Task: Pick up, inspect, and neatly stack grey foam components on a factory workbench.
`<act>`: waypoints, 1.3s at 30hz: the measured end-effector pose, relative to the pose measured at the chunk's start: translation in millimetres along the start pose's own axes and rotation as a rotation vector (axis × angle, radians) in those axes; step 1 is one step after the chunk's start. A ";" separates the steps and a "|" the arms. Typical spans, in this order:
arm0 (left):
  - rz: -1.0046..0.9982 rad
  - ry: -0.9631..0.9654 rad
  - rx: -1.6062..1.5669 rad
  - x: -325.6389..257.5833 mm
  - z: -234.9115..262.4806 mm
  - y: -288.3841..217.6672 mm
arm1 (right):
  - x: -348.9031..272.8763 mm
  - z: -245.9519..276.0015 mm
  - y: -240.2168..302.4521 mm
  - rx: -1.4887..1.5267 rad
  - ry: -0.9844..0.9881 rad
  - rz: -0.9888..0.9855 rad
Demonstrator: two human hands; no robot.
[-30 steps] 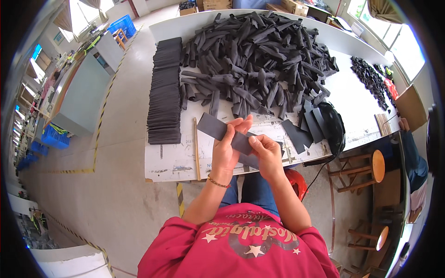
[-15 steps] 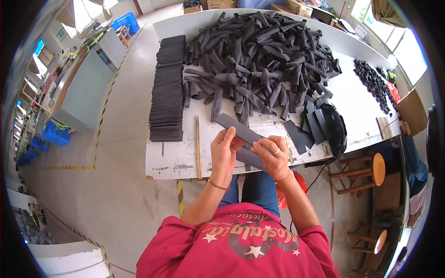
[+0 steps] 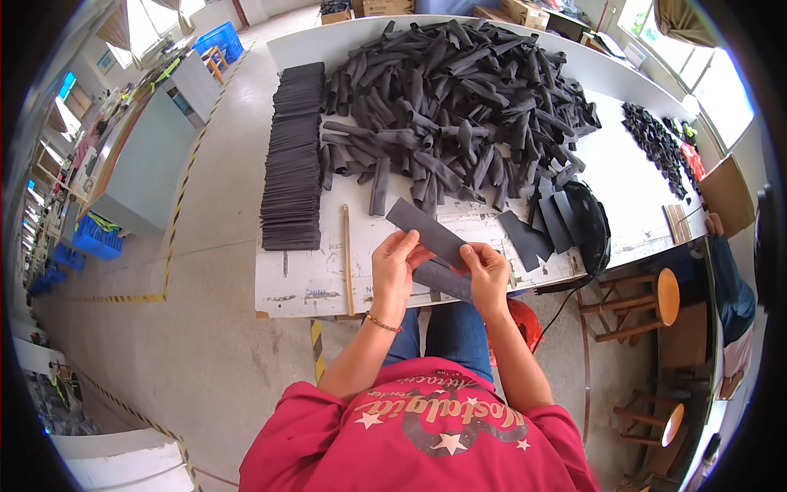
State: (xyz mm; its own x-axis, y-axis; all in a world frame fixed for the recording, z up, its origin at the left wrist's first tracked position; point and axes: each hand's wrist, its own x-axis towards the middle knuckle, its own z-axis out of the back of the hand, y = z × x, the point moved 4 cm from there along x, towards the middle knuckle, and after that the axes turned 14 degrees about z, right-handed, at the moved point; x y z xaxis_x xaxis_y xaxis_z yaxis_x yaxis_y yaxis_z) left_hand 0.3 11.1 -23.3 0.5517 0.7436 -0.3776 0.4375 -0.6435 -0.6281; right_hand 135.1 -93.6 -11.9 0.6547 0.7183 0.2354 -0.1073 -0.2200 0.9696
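My left hand (image 3: 394, 264) and my right hand (image 3: 487, 271) hold a flat dark grey strip (image 3: 424, 232) between them at the near edge of a white table (image 3: 305, 277). A second grey strip (image 3: 443, 280) lies under the first, pinched by my right fingers. Behind them spreads a big heap of black rolled and curled strips (image 3: 459, 98). To the left runs a long neat stack of flattened black strips (image 3: 293, 160).
A thin wooden stick (image 3: 348, 258) lies on the table left of my hands. Several flat grey pieces (image 3: 541, 230) and a black round object (image 3: 586, 221) sit to the right, small black parts (image 3: 656, 143) further back. A wooden stool (image 3: 648, 299) stands right.
The strip has turned and come lower toward me; my hands have slid along it, now gripping its near end with the far end pointing up-left.
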 end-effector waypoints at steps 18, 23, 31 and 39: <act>-0.525 -0.615 0.738 161.4 128.6 -82.1 | -3.3 80.8 -15.6 -1.000 0.101 0.176; -0.405 -0.676 1.328 199.2 103.1 -85.0 | 36.3 135.7 -47.7 -1.194 -0.004 0.288; -0.207 -0.534 1.235 203.3 94.6 -75.9 | 69.1 130.4 -83.8 -1.532 0.304 0.224; -0.008 -0.283 0.656 172.6 78.6 -64.8 | 64.4 114.4 -93.9 -1.863 0.521 0.289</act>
State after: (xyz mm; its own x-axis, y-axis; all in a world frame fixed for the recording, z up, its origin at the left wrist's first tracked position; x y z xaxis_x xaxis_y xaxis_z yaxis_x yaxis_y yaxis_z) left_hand 11.5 195.4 -101.3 0.3055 0.8238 -0.4775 -0.1257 -0.4622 -0.8778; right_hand 273.0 -102.2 -95.5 0.2643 0.9640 0.0293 -0.9082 0.2590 -0.3287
